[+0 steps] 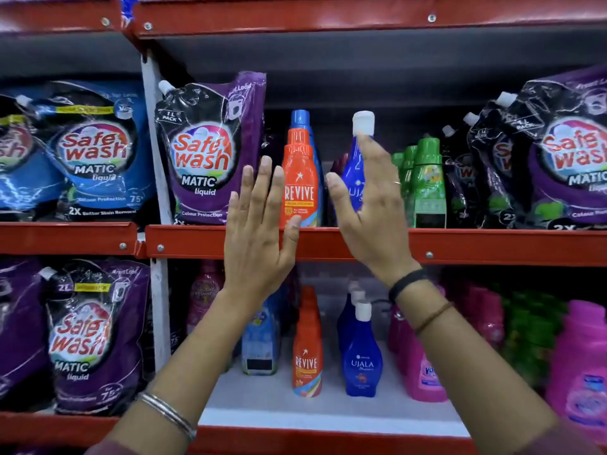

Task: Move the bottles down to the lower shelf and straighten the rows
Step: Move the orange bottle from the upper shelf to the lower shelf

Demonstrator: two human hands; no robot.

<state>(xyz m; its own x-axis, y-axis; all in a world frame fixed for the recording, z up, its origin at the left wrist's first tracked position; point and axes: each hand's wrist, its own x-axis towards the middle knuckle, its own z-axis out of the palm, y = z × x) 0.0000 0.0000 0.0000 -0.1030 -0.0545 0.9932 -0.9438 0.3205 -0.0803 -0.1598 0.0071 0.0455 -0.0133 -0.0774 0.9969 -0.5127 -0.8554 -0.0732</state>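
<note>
An orange Revive bottle (299,178) stands at the front of the upper shelf (460,244), with a blue-capped bottle right behind it. A blue Ujala bottle with a white cap (356,149) stands to its right. My left hand (256,231) is raised flat, fingers apart, just left of the orange bottle, thumb tip touching its base. My right hand (371,205) is spread open in front of the blue bottle, holding nothing. On the lower shelf (328,418) stand another orange Revive bottle (307,353) and a short row of blue Ujala bottles (361,356).
Purple and blue Safe Wash pouches (207,152) fill the upper shelf's left and right ends. Green bottles (427,182) stand right of my right hand. Pink bottles (423,366) and a light blue bottle (261,343) flank the lower rows. A white upright post (157,178) divides the bays.
</note>
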